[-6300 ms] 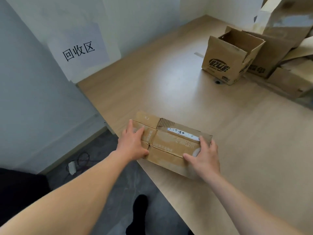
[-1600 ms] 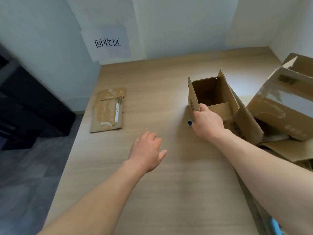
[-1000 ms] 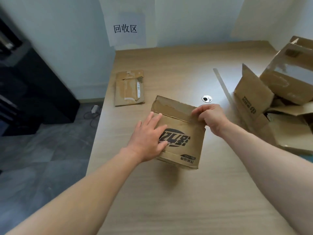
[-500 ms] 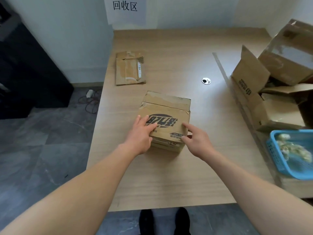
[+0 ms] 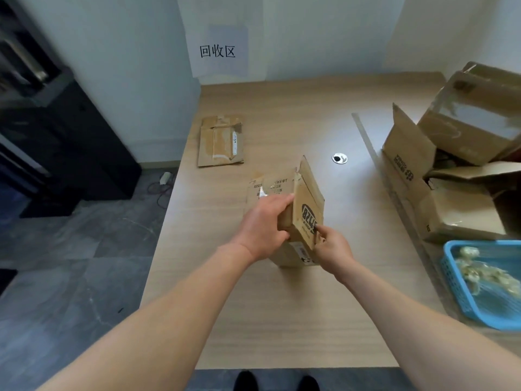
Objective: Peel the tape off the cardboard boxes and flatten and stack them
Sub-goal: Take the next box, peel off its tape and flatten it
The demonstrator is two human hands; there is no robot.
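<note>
One box (image 5: 307, 210) on end on counter (image 5: 253, 306): L hand (image 5: 262, 227) grips its side, R hand (image 5: 334, 245) pinches near corner (tape end?), so brace w/ L, peel slow.

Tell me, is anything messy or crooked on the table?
Yes. The boxes at the right are piled crookedly, the top box tilted, flaps hanging open. The flattened box at the far left lies neat.

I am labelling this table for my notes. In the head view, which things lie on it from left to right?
Flattened box → upright box → round cable hole → open box with printed flap. The blue basket overlaps that last box sideways, so it is left out.
</note>
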